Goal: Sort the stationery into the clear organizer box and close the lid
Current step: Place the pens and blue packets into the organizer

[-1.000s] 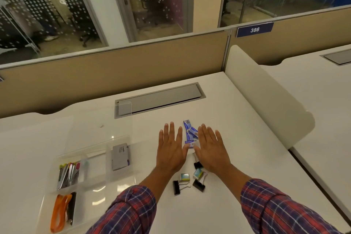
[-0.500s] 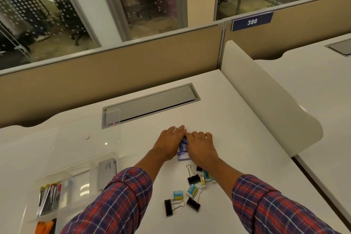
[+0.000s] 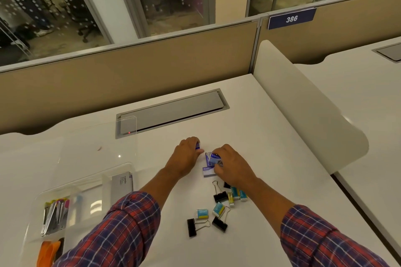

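Small blue-and-white staple boxes [image 3: 208, 168] lie on the white desk between my hands. My left hand [image 3: 188, 155] is curled over one blue box, only its edge showing. My right hand [image 3: 232, 163] pinches another blue box off the little pile. Nearer me lie black binder clips [image 3: 219, 223] and small blue-yellow erasers [image 3: 202, 214]. The clear organizer box [image 3: 86, 182] sits at the lower left with its lid [image 3: 97, 143] open behind it; it holds a grey box [image 3: 121, 186], pens [image 3: 55, 214] and orange scissors [image 3: 48, 253].
A grey cable hatch [image 3: 173, 111] is set into the desk behind my hands. A white curved divider [image 3: 308, 102] borders the desk on the right, and a beige partition [image 3: 130, 67] runs along the back.
My hands went from flat and spread to closed on the blue boxes, then drew slightly apart. The view shifted, so the organizer sits lower left.
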Tool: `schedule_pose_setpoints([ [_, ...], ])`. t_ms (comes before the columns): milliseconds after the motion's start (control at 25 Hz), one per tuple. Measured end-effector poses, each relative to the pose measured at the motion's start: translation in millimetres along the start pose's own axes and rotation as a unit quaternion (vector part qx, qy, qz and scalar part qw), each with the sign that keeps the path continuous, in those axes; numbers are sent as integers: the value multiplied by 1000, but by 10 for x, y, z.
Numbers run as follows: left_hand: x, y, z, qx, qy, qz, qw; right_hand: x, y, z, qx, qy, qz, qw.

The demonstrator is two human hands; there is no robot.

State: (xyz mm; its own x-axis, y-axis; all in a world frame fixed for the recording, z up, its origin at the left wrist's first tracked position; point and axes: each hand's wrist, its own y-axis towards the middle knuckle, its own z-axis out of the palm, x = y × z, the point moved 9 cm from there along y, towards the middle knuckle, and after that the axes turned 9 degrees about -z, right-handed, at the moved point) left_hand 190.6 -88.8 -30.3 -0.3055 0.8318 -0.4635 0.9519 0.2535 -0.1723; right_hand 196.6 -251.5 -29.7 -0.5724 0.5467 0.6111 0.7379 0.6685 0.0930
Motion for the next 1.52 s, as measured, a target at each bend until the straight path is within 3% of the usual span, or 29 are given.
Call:
schedule_pose_setpoints([
  [280, -293, -183, 222, 90, 111, 184, 973, 184, -114, 279, 81, -147, -50, 985],
  [400, -274, -212, 288, 122, 141, 204, 961, 216, -109, 298, 72, -157, -63, 983],
  [600, -289, -227, 263, 74, 164, 213, 960, 236, -117, 395, 84, -170, -62, 980],
  [880, -76, -161, 189, 47, 103, 85, 990, 263, -75, 453, 102, -213, -65, 969],
  [1120, 69, -169, -20, -13, -14, -39, 999, 235, -61, 334, 48, -129, -36, 990],
  [1240, 138, -243, -148, -35, -144, -117, 982, 228, -67, 274, 14, -76, -3, 997],
  [1520, 606, -740, -604, -119, -369, -164, 907, 720, 95, 186, -49, 8, -8, 999],
])
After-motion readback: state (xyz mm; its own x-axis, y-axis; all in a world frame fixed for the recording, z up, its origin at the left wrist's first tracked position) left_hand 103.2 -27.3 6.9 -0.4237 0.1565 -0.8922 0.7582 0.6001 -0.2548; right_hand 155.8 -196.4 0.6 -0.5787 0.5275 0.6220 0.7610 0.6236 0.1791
